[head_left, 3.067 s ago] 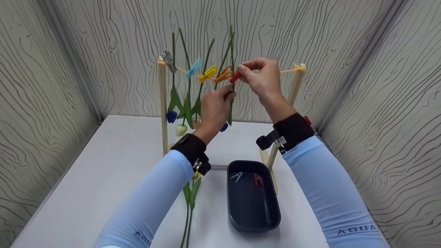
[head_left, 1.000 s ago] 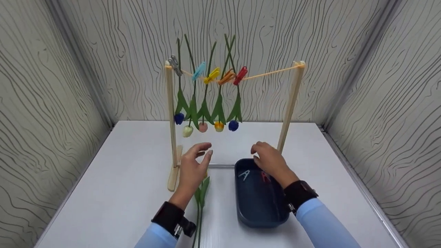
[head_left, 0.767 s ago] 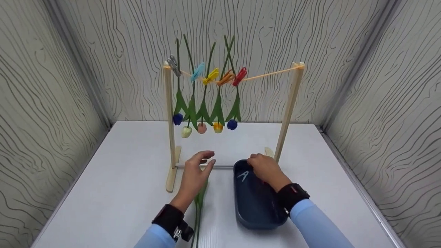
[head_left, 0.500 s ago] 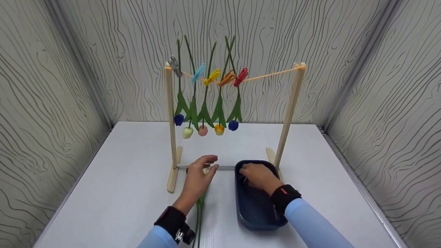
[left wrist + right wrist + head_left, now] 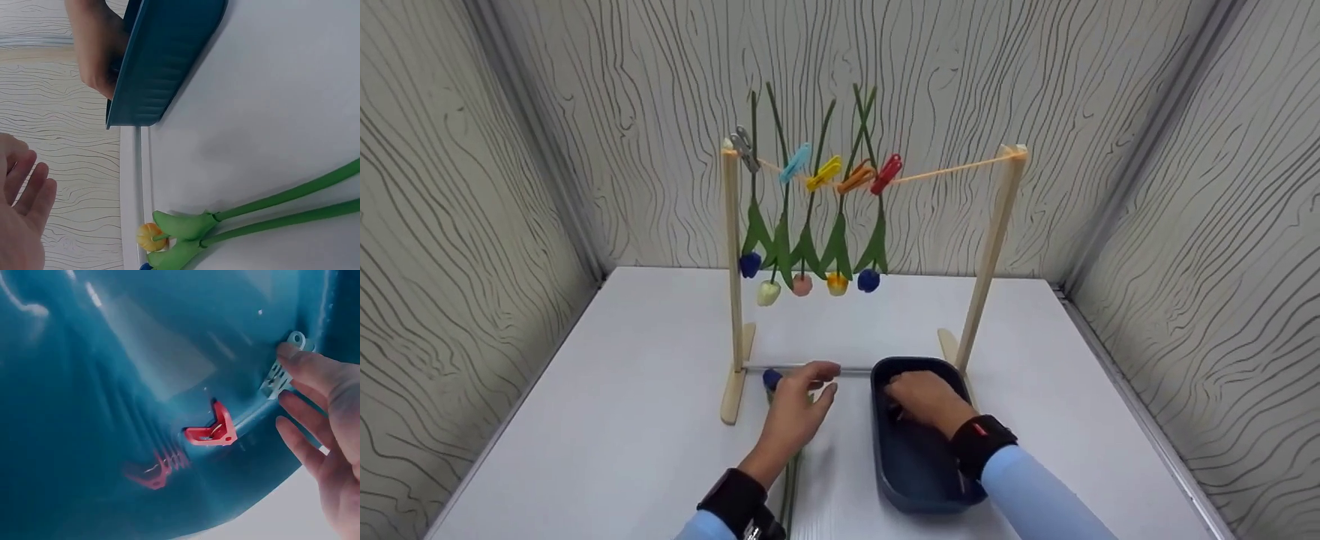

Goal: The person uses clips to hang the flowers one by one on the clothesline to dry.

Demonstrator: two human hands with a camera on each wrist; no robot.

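My right hand [image 5: 926, 397] reaches down into the dark blue bin [image 5: 922, 491]. In the right wrist view its thumb and fingers pinch a pale blue-grey clothespin [image 5: 284, 368] near the bin wall. A red clothespin [image 5: 216, 427] lies on the bin floor beside it. My left hand [image 5: 799, 409] hovers over the table with fingers loosely bent and nothing in them. Under it lie two artificial tulips, a blue one [image 5: 771, 379] and a yellow one [image 5: 151, 236], their stems partly covered by the hand in the head view.
A wooden frame [image 5: 986, 262] carries an orange string [image 5: 952, 170]. Several tulips hang head down from it, clipped by grey [image 5: 745, 148], light blue [image 5: 796, 162], yellow [image 5: 825, 173], orange [image 5: 856, 178] and red [image 5: 886, 174] clothespins. Patterned walls enclose the white table [image 5: 607, 397].
Both hands have come down from the string, leaving the red clothespin clipped on a blue tulip. My right hand has entered the bin and pinched the pale clothespin; my left has lowered over the tulips.
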